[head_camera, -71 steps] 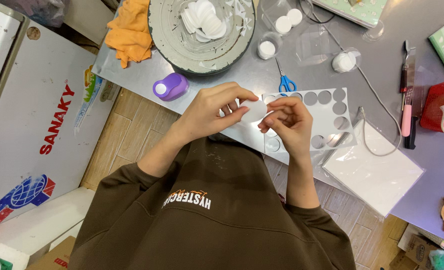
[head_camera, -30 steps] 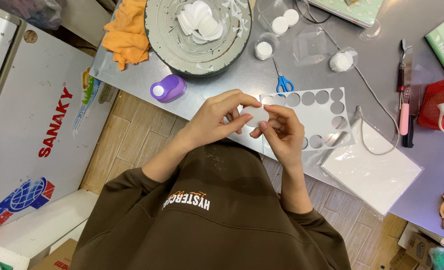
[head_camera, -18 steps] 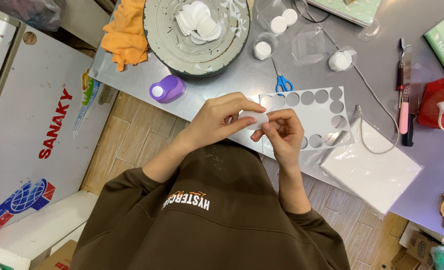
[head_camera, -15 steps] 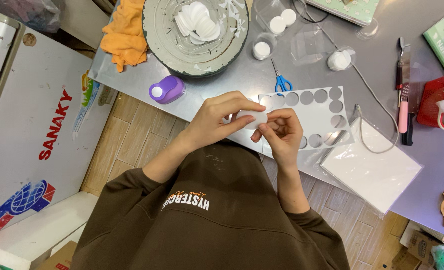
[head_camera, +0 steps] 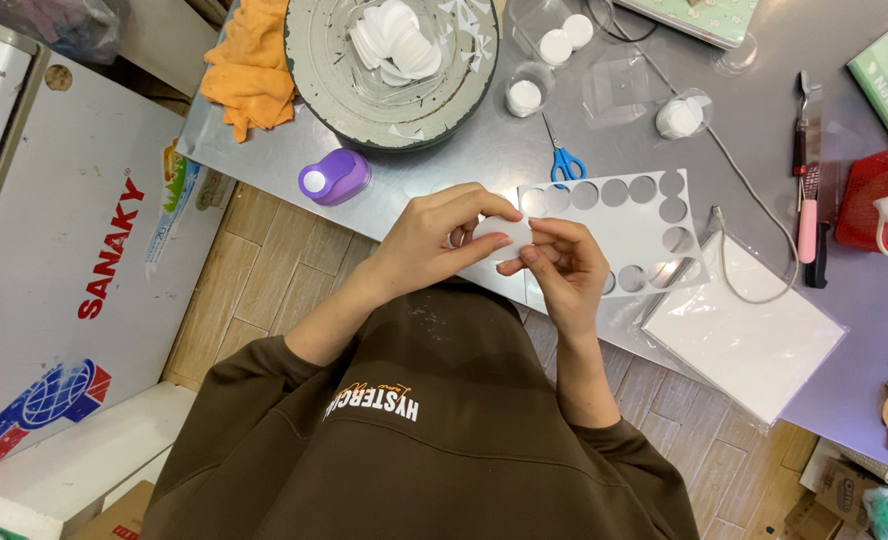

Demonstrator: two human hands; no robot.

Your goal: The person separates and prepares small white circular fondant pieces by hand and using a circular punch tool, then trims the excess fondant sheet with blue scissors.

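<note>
My left hand [head_camera: 429, 240] and my right hand [head_camera: 564, 262] meet over the near edge of the metal table [head_camera: 464, 160]. Together they pinch a small white round disc [head_camera: 504, 235] between fingertips. Just behind the hands lies a white sheet with round holes punched out of it [head_camera: 629, 240]. A purple round hole punch [head_camera: 334, 178] stands to the left of my left hand. Blue-handled scissors [head_camera: 564, 160] lie a little beyond the sheet.
A grey bowl [head_camera: 324, 70] at the back holds several white discs [head_camera: 394, 40]. An orange cloth [head_camera: 249, 65] lies at its left. Small clear cups with white discs [head_camera: 524, 95] stand behind. A bagged white sheet [head_camera: 744, 335], a pink-handled knife [head_camera: 809, 215] and a red basket [head_camera: 869, 200] are on the right.
My hands have drawn closer together and both fingertips now close on the white disc. The rest of the table looks the same.
</note>
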